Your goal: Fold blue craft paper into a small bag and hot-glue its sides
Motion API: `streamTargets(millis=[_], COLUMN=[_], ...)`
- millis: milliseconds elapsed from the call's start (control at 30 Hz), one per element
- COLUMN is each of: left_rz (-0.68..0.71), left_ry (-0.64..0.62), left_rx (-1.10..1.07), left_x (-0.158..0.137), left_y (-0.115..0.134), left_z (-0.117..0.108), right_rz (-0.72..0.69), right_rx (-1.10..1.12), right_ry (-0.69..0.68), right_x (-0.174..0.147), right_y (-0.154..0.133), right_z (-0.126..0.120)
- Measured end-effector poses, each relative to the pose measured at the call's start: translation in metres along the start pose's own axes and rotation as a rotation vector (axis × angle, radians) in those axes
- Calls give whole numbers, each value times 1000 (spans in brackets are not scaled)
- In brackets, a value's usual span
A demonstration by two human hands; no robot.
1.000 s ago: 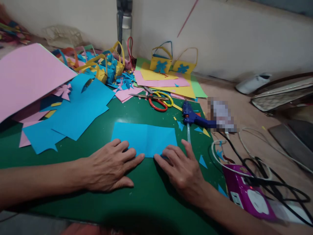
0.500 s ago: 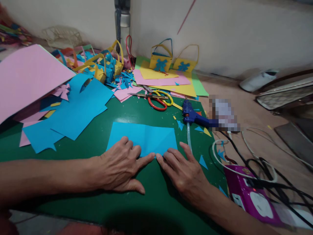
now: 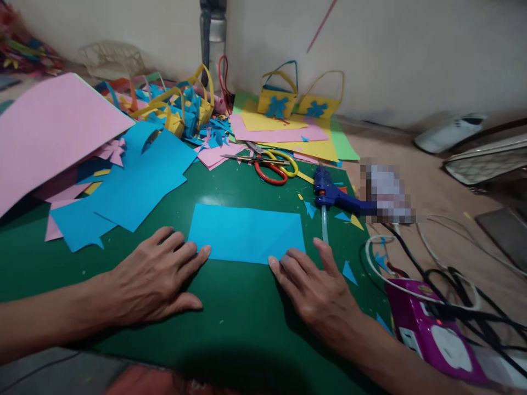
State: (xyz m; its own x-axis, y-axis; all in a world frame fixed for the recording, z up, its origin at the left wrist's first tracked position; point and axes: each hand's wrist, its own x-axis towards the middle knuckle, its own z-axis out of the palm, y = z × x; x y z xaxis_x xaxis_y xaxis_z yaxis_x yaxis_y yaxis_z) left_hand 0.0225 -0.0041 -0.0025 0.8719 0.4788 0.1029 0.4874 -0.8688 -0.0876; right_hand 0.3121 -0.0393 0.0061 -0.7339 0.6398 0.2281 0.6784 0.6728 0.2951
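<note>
A blue sheet of paper (image 3: 247, 233), its near edge straight like a fold, lies flat on the green table (image 3: 230, 329). At its near left corner, my left hand (image 3: 160, 274) rests with a fingertip on the paper, fingers stretched and thumb spread apart. My right hand (image 3: 310, 285) presses fingertips on the near edge toward the right, its thumb lifted away. Neither hand grips anything. Beyond the sheet lie scissors (image 3: 269, 171) with red and yellow handles and a slim craft knife (image 3: 253, 159) across them.
A blue glue gun (image 3: 329, 192) lies at the right, near paper scraps and a purple power strip (image 3: 432, 329) with tangled cables. Pink sheets (image 3: 61, 131) and blue sheets (image 3: 140, 175) are at the left. Yellow paper bags (image 3: 278, 104) stand at the back.
My left hand has slid left along the near edge to the paper's left corner. My right hand stays at the right part of the edge. The view has shifted slightly.
</note>
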Motion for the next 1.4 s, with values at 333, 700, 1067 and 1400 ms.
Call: streamTargets(millis=[333, 700, 1067, 1400], left_rz=[-21, -45, -129, 39], left_ry=[55, 158, 225, 202], left_rx=[20, -65, -109, -162], left_x=[-12, -14, -14, -19], left_y=[-5, -10, -10, -12], left_z=[0, 9, 11, 9], right_rz=[-122, -205, -319, -305], right_rx=[-16, 153, 218, 179], right_ry=[-28, -199, -198, -176], right_x=[19, 66, 96, 96], right_y=[-6, -12, -20, -25], right_z=[1, 1, 7, 6])
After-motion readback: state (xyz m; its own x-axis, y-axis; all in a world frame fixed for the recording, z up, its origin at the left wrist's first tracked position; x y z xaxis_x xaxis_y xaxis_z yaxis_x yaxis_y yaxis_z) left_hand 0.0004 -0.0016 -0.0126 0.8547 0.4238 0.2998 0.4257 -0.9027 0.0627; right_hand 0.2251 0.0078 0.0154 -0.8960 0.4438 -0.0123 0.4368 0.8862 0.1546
